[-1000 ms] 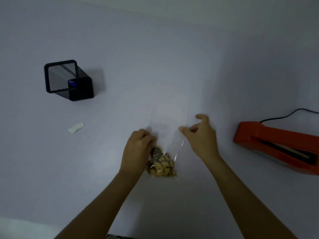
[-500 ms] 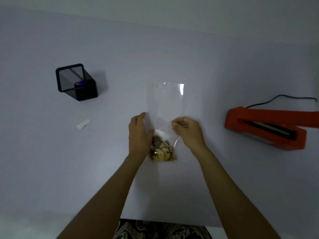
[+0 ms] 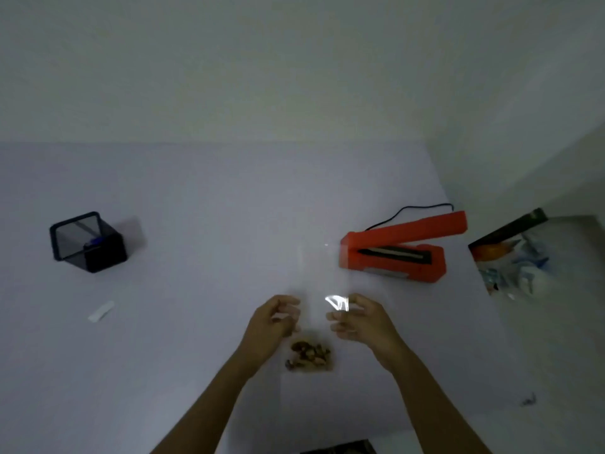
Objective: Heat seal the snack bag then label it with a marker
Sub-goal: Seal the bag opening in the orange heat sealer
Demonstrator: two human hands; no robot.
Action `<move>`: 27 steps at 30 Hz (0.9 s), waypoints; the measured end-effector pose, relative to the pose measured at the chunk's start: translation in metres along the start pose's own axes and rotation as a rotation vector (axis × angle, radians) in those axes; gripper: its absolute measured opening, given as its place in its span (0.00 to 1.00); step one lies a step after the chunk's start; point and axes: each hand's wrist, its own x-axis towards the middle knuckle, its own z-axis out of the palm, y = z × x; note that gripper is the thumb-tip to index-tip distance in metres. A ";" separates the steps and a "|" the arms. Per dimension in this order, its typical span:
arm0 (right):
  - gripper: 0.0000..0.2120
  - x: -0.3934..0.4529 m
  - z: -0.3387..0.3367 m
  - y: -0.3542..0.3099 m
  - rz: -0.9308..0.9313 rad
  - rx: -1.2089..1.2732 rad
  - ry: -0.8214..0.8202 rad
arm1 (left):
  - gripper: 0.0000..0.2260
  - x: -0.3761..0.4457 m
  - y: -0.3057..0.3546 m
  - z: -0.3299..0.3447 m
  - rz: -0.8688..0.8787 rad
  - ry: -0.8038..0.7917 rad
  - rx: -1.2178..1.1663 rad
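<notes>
The snack bag (image 3: 319, 309) is a clear, thin plastic pouch, and it looks very light and soft. It probably has almost no stiffness of its own, so the long empty upper part will fold or sag if it is held at one point only. The film is also smooth and may slip between dry fingers. The snacks (image 3: 309, 353) sit as a small brown heap at the bottom end, and this is likely the only part with some weight. They seem to be brittle pieces, so it is better not to squeeze there. The best places to take hold are, by this judgement, the two side edges of the empty film above the snacks, so that the open mouth remains flat for the sealer.

The bag lies between the two hands, its filled end close to the wrists and its empty end reaching away from the person. The left hand (image 3: 273, 321) and the right hand (image 3: 358, 321) are both curled loosely, one at each side edge of the film. The picture is blurred, and whether the fingers really pinch the film or only touch it cannot be told. A bright fold of the film shines just beside the right fingertips.

The orange heat sealer (image 3: 397, 253) stands on the surface (image 3: 196, 198) beyond the right hand, apart from it, with its arm raised. The black mesh pen holder (image 3: 86, 242) stands far out to the side of the left hand.
</notes>
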 end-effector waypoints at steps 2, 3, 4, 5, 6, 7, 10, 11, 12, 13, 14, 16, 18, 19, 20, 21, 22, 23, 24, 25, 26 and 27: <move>0.09 -0.010 -0.030 0.006 0.018 -0.014 0.008 | 0.08 0.000 0.004 0.032 -0.009 -0.038 -0.001; 0.08 -0.013 -0.042 0.010 0.034 -0.014 0.017 | 0.07 0.000 0.007 0.045 -0.014 -0.048 0.016; 0.07 -0.015 -0.057 0.013 0.046 -0.007 0.025 | 0.06 0.002 0.011 0.062 -0.018 -0.047 0.032; 0.07 -0.017 -0.071 0.016 0.057 0.009 0.033 | 0.07 0.004 0.014 0.078 -0.024 -0.030 0.048; 0.07 -0.017 -0.083 0.018 0.067 0.031 0.046 | 0.09 0.008 0.017 0.092 -0.024 -0.006 0.061; 0.07 -0.016 -0.095 0.020 0.076 0.058 0.058 | 0.10 0.013 0.019 0.106 -0.021 0.018 0.077; 0.10 -0.008 -0.123 0.020 0.086 0.106 0.087 | 0.10 0.027 0.022 0.136 -0.018 0.070 0.111; 0.10 -0.004 -0.131 0.020 0.091 0.117 0.097 | 0.08 0.031 0.022 0.145 -0.021 0.081 0.114; 0.11 0.000 -0.138 0.021 0.092 0.123 0.106 | 0.07 0.033 0.022 0.152 -0.028 0.089 0.107; 0.11 0.004 -0.143 0.022 0.088 0.120 0.109 | 0.07 0.035 0.022 0.157 -0.039 0.100 0.098; 0.11 0.007 -0.148 0.022 0.078 0.107 0.103 | 0.06 0.037 0.022 0.161 -0.053 0.115 0.088; 0.11 0.012 -0.153 0.023 0.061 0.070 0.078 | 0.07 0.042 0.024 0.167 -0.092 0.150 0.071; 0.11 0.016 -0.156 0.023 0.047 0.040 0.057 | 0.07 0.045 0.028 0.171 -0.119 0.178 0.044; 0.11 0.018 -0.158 0.022 0.043 0.031 0.051 | 0.08 0.046 0.030 0.172 -0.116 0.187 0.039; 0.11 0.019 -0.159 0.022 0.040 0.025 0.050 | 0.09 0.047 0.033 0.173 -0.105 0.191 0.040; 0.11 0.020 -0.159 0.021 0.038 0.022 0.050 | 0.10 0.049 0.036 0.174 -0.089 0.190 0.039; 0.11 0.021 -0.160 0.021 0.034 0.020 0.048 | 0.10 0.050 0.039 0.175 -0.075 0.187 0.034; 0.11 0.022 -0.161 0.021 0.033 0.020 0.044 | 0.10 0.052 0.040 0.176 -0.068 0.186 0.033; 0.11 0.023 -0.161 0.021 0.035 0.017 0.039 | 0.10 0.054 0.041 0.177 -0.069 0.188 0.038; 0.11 0.024 -0.162 0.021 0.041 0.013 0.036 | 0.10 0.056 0.040 0.178 -0.075 0.194 0.044; 0.12 0.025 -0.163 0.021 0.047 0.010 0.035 | 0.10 0.058 0.040 0.179 -0.084 0.202 0.047; 0.11 0.026 -0.164 0.021 0.053 0.010 0.033 | 0.11 0.060 0.040 0.181 -0.093 0.211 0.046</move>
